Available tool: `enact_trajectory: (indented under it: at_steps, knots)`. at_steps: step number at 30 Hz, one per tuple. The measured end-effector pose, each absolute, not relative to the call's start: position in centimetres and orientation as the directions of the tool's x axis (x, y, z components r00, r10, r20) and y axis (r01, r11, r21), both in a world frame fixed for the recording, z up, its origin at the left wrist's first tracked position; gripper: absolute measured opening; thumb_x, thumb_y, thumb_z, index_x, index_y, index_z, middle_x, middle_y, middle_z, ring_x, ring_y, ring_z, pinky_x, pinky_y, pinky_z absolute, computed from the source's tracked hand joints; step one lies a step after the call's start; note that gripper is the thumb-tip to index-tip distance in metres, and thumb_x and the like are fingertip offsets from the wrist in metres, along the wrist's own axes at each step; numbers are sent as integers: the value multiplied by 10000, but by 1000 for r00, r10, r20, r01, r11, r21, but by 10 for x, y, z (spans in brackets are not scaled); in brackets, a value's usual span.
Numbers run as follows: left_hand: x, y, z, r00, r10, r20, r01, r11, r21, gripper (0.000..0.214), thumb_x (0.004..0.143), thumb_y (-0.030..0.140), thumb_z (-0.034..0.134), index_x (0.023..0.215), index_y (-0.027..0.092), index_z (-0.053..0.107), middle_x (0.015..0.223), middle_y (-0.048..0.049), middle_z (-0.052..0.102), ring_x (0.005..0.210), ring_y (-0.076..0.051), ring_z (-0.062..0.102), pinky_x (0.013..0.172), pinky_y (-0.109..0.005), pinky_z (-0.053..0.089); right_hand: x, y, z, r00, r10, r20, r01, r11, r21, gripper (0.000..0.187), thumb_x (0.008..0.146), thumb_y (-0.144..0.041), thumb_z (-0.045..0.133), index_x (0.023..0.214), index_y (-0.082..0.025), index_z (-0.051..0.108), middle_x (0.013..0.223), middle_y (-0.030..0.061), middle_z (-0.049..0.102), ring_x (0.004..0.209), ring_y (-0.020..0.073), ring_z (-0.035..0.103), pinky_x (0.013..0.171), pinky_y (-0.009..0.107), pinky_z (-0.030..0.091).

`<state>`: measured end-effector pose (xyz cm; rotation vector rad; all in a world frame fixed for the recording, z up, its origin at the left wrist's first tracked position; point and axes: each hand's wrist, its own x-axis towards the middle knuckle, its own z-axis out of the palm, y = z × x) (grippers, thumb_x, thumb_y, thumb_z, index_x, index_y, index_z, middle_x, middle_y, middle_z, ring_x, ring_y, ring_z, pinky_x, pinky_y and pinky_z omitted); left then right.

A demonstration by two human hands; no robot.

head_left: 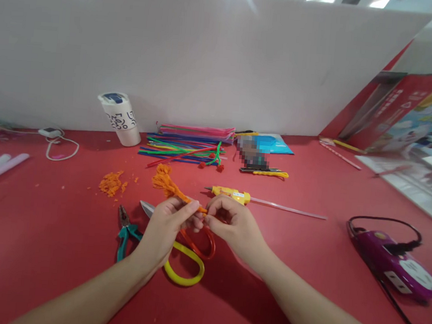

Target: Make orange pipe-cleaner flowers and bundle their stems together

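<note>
An orange pipe-cleaner piece (pixel 169 184) with a bushy, curled end is pinched in my left hand (pixel 171 223), its tuft pointing up and left. At its thin end, my right hand (pixel 231 224) has thumb and forefinger closed on the tip. Below my hands lie scissors (pixel 183 281) with one yellow and one red handle loop, the blades partly hidden by my left hand. Pliers with teal handles (pixel 123 232) rest left of the scissors. Just behind my right hand is a yellow glue gun (pixel 232 194) with a clear glue stick in its back.
Orange fluff scraps (pixel 111 184) lie on the red table (pixel 59 259). Behind are a white tumbler (pixel 123 123), colourful pipe cleaners (pixel 187 147), a blue packet (pixel 278 145) and a yellow-black cutter (pixel 266 172). A purple power strip (pixel 396 263) with a black cord sits right. A white panel (pixel 209 60) stands behind.
</note>
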<state>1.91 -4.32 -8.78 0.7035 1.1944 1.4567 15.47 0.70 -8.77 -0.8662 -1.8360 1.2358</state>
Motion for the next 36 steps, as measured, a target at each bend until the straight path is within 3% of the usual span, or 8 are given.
enact_trajectory:
  at_steps: [5,11,14,19,24,27,30,36]
  knots:
    - [18,-42,-85,-242,960,-138,-316,56,947,151,722,258,672,640,141,622,526,14,627,477,-88,564,528,-206,454,156,4,-86,-468,864,186,172,296,-940,85,708,-150,541,638,-194,520,630,-23,573,595,121,534,558,246,430]
    - [15,-44,-85,-208,968,-142,-294,77,953,184,738,262,657,613,138,606,519,7,631,477,-89,566,528,-203,457,157,2,-83,-540,773,334,183,495,-849,88,754,-134,554,702,-205,563,643,-32,617,564,106,554,519,221,406]
    - [14,-44,-85,-183,971,-156,-317,92,944,176,738,268,658,631,136,611,525,5,635,483,-89,570,531,-200,461,158,1,-84,-537,790,295,204,461,-864,55,779,-169,557,778,-214,587,657,-31,638,513,105,573,495,227,417]
    - [14,-44,-86,-184,973,-137,-282,81,956,175,725,273,672,642,126,626,536,0,641,493,-87,576,539,-194,465,157,0,-83,-542,820,183,256,369,-894,146,794,-192,546,652,-200,575,578,-32,616,432,99,568,444,216,416]
    - [14,-43,-88,-178,974,-139,-255,91,963,183,717,283,681,649,121,627,537,0,641,489,-91,579,525,-199,470,159,0,-80,-551,786,280,310,504,-806,186,791,-159,550,611,-195,580,532,-38,594,461,93,524,464,210,378]
    - [15,-42,-87,-197,964,-176,-314,108,943,183,701,284,695,649,126,617,521,11,630,470,-83,568,509,-192,466,161,1,-79,-573,757,313,272,536,-799,60,773,-170,585,722,-194,605,643,-20,629,547,105,541,509,210,404]
    - [14,-41,-86,-225,954,-195,-359,105,927,183,702,277,695,638,135,600,514,20,625,452,-77,563,498,-188,459,164,4,-80,-616,659,432,183,653,-734,79,775,-147,577,837,-193,587,766,5,636,652,121,557,604,226,440]
    - [14,-41,-86,-220,964,-151,-319,75,945,211,727,271,672,589,133,592,499,18,615,451,-72,554,515,-191,452,167,10,-89,-632,538,557,155,793,-589,95,854,-157,522,771,-196,546,731,7,601,690,127,547,662,237,428]
